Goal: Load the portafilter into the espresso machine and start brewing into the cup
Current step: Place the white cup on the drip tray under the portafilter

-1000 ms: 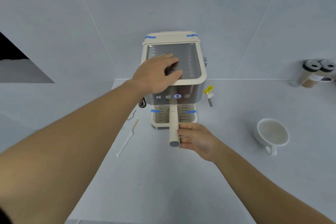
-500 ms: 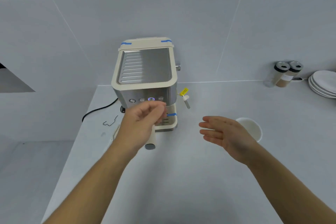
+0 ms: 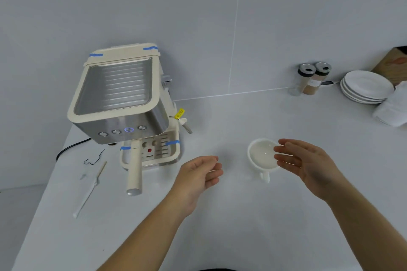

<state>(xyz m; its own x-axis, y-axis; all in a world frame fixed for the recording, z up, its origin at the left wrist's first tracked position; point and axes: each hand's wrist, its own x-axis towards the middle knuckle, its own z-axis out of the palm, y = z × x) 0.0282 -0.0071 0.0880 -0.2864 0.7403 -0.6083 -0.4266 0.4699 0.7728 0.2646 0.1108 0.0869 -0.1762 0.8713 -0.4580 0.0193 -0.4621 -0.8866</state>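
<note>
Projecting from under the front of the espresso machine [image 3: 123, 103], the portafilter [image 3: 134, 169] is seated with its cream handle pointing toward the viewer, out over the drip tray [image 3: 167, 156] and past the tray's front edge. One of the four buttons on the steel front panel, the lit button [image 3: 129, 129], glows blue; the other three are unlit. The steam wand [image 3: 186, 126], carrying a yellow tag, hangs at the machine's right side. Strips of blue tape mark the top rear corners and the drip tray corners. The cup [image 3: 262, 156], white and empty, stands on the counter [image 3: 242, 226] well to the right of the machine, not under the portafilter, with its handle facing the viewer. The right hand [image 3: 308, 165] hovers just beside the cup's right rim, fingers spread and extended toward it, holding nothing; contact with the rim cannot be confirmed. The left hand [image 3: 198, 174] is loosely curled and empty, positioned between the machine and the cup, clear of both. A power cord [image 3: 70, 147], a bent wire clip [image 3: 94, 159] and a thin white brush [image 3: 88, 191] lie left of the machine. Two spice jars [image 3: 310, 81], stacked white plates [image 3: 365, 87] and a folded white cloth [image 3: 394, 108] sit at the far right against the tiled wall [image 3: 198, 17].
</note>
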